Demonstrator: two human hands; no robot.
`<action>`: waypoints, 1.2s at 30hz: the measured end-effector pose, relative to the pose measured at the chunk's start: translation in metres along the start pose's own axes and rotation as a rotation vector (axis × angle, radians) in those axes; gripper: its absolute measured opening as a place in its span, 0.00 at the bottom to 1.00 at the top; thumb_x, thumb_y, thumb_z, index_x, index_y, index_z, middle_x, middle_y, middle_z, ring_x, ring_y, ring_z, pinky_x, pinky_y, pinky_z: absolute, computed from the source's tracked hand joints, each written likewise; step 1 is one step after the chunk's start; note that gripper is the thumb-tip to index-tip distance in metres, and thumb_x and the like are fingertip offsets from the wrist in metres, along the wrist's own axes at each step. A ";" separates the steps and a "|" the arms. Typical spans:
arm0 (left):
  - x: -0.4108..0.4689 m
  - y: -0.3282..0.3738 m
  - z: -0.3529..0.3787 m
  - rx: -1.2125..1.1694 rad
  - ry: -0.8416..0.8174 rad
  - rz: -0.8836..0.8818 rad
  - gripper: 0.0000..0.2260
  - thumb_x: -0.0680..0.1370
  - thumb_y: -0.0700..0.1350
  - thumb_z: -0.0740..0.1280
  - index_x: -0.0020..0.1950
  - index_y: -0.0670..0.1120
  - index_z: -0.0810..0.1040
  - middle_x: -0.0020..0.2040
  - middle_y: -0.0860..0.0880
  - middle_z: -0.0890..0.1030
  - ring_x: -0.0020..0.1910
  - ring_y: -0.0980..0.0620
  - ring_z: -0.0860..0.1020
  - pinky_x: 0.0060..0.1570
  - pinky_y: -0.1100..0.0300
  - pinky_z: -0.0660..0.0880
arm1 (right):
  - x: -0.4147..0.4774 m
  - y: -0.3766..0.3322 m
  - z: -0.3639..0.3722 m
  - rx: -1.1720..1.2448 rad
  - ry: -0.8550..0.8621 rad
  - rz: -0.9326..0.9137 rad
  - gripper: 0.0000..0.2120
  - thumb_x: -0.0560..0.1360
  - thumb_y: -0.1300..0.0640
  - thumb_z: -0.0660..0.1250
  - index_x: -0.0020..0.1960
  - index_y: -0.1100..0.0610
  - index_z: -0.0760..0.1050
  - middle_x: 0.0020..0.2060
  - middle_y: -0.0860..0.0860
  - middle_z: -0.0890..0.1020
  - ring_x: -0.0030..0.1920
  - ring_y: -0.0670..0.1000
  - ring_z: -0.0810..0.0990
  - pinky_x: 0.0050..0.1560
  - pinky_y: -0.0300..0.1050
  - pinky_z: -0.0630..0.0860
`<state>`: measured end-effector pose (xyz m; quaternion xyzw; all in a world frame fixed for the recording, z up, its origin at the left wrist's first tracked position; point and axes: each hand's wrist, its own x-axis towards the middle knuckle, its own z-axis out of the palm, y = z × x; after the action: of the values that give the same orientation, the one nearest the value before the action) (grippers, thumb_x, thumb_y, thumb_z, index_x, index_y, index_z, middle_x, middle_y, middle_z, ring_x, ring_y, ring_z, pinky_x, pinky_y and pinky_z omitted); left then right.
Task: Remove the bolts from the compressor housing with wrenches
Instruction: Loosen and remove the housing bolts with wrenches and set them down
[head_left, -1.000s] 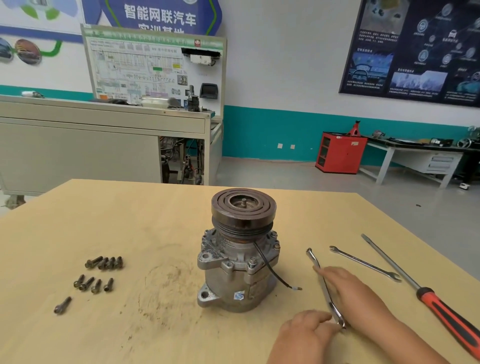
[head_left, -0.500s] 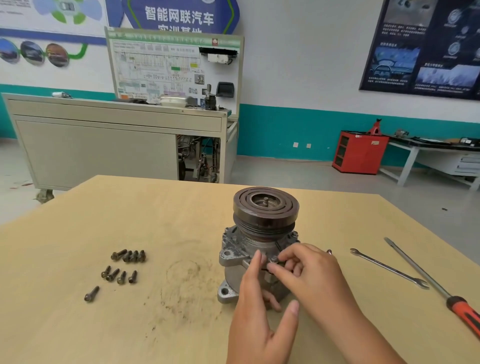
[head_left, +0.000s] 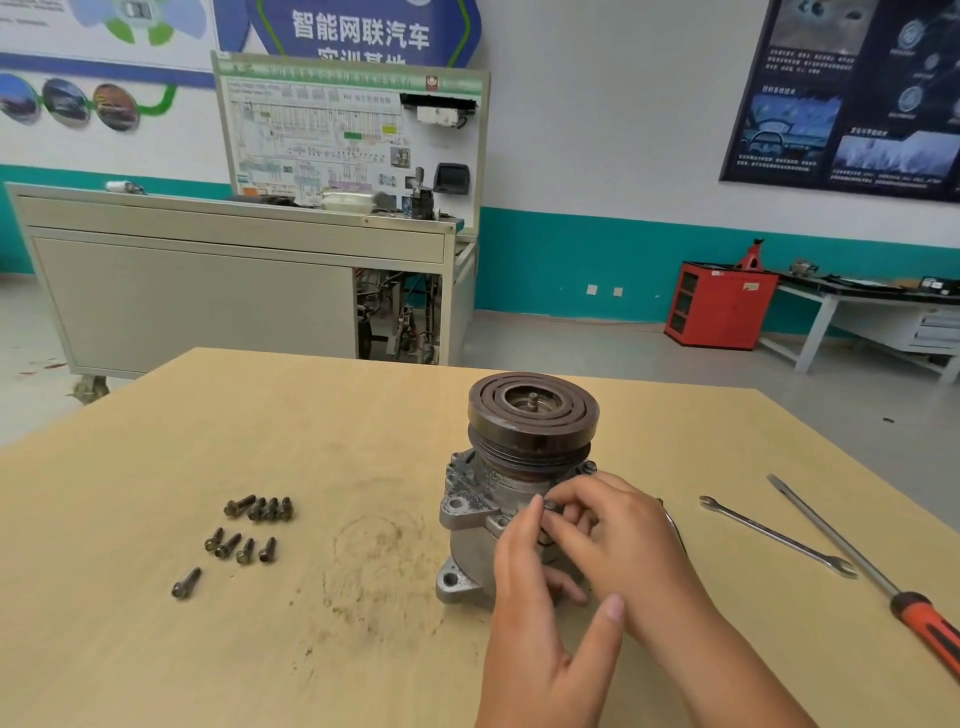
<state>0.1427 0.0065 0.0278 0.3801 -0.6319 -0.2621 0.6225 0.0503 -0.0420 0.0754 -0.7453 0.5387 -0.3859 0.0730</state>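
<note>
Both grips have come off the table, where they lay by a wrench a second ago, and up onto the compressor (head_left: 519, 467). Over the last half-second they have barely shifted.

The right grip (head_left: 618, 535) has its fingers curled and pinches the head of a small dark bolt (head_left: 550, 503) at the flange just under the pulley (head_left: 532, 410). The left grip (head_left: 540, 613) grasps nothing. Its fingers are straight and laid against the near side of the housing (head_left: 478, 499), the index fingertip is up beside the bolt, and the thumb juts out under the right wrist.

The compressor stands upright on the table (head_left: 260, 415) just beyond both grips, pulley on top. Loose bolts (head_left: 227, 545) lie in a small cluster well to the left of the left grip. To the right of the right grip, apart from it, lies a slim open-ended wrench (head_left: 774, 535). Just past that, farther right, lies a long screwdriver (head_left: 831, 535) with an orange and black handle. A thin black wire (head_left: 675, 527) shows just right of the right grip.
</note>
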 end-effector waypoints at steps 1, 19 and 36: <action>0.002 0.002 0.001 -0.009 -0.001 0.020 0.35 0.67 0.59 0.62 0.72 0.52 0.57 0.68 0.51 0.67 0.42 0.58 0.76 0.41 0.72 0.68 | 0.000 -0.002 -0.003 0.027 0.020 -0.020 0.03 0.70 0.59 0.72 0.41 0.53 0.80 0.34 0.44 0.74 0.34 0.43 0.74 0.37 0.29 0.68; -0.030 -0.068 -0.166 -0.384 0.846 -0.404 0.19 0.83 0.39 0.51 0.74 0.39 0.61 0.74 0.43 0.65 0.73 0.50 0.63 0.71 0.57 0.58 | 0.008 -0.116 0.197 0.332 -0.524 -0.027 0.09 0.75 0.58 0.65 0.53 0.58 0.79 0.49 0.54 0.83 0.49 0.52 0.81 0.52 0.43 0.77; -0.016 -0.039 -0.120 -0.468 0.660 -0.414 0.12 0.68 0.39 0.66 0.51 0.45 0.75 0.55 0.49 0.78 0.58 0.52 0.74 0.49 0.63 0.70 | -0.015 -0.109 0.082 0.761 0.157 -0.374 0.14 0.74 0.58 0.61 0.52 0.42 0.78 0.49 0.40 0.80 0.51 0.43 0.79 0.46 0.31 0.73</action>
<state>0.2656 0.0140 -0.0028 0.4106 -0.2341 -0.3819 0.7942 0.1838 -0.0101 0.0683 -0.7186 0.2173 -0.6192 0.2302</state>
